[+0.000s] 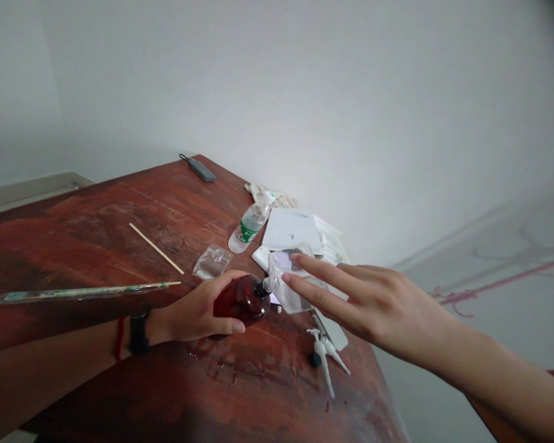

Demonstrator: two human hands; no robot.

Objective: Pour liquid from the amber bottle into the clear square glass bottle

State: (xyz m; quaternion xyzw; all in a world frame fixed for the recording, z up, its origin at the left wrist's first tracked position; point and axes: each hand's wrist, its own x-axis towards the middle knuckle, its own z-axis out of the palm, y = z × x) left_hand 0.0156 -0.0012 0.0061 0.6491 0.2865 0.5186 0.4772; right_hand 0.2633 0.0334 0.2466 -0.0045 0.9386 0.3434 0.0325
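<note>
My left hand (198, 311) is wrapped round a dark amber bottle (242, 303), which is tilted over with its neck pointing right. The bottle's mouth is at the spout of a clear plastic pouch (293, 301); I cannot tell whether they touch. My right hand (373, 298) holds the pouch from the right, its fingers stretched along it and its thumb hidden. A second clear pouch (212, 261) lies flat behind the left hand. Below the right hand lie white pump heads (325, 357) beside a small black cap (314, 360).
Behind the hands, a water bottle (250, 224) with a green label stands near a white box (292, 229). Left lie a bare wooden chopstick (157, 248) and a wrapped one (87, 293). A grey device (200, 169) sits at the far corner. Drops wet the wooden table (240, 394).
</note>
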